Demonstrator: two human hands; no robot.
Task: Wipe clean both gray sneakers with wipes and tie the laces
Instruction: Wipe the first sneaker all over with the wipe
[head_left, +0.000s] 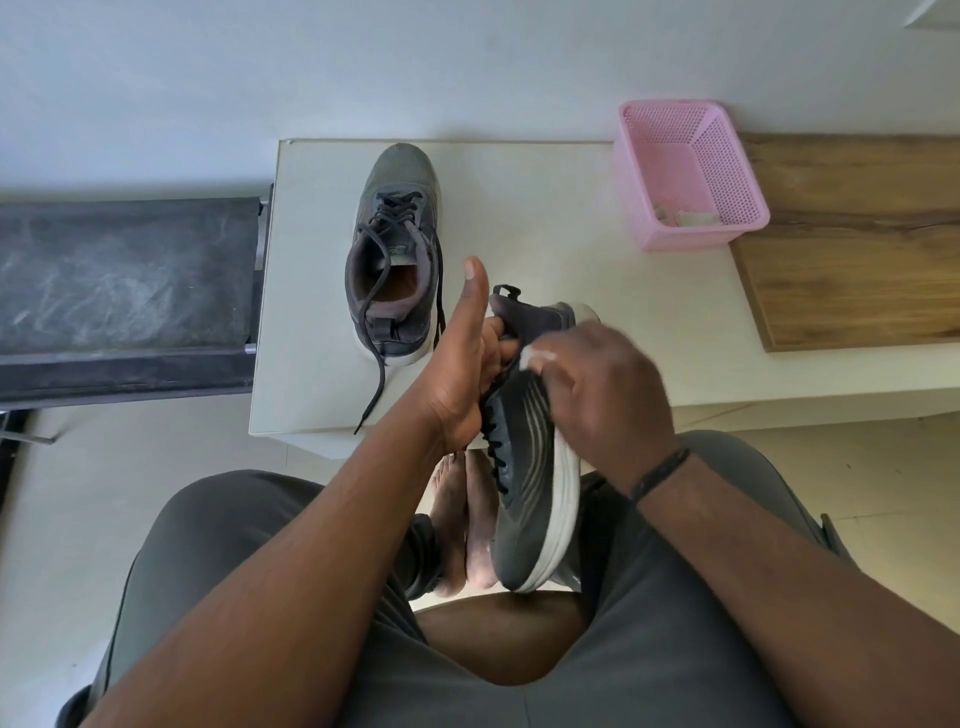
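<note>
One gray sneaker (396, 249) stands upright on the white table (545, 218), toe pointing away, its dark laces loose and trailing over the table's front edge. The other gray sneaker (535, 467) is held in the air above my lap, on its side, white sole to the right. My left hand (465, 358) grips it inside the collar, thumb raised. My right hand (597, 384) presses a white wipe (537, 357) against the sneaker's upper side, near the heel. Most of the wipe is hidden under my fingers.
A pink mesh basket (685, 171) with crumpled wipes inside stands at the table's back right, beside a wooden board (857, 234). A dark padded bench (124, 291) sits to the left of the table. My bare feet (462, 525) rest on the floor below.
</note>
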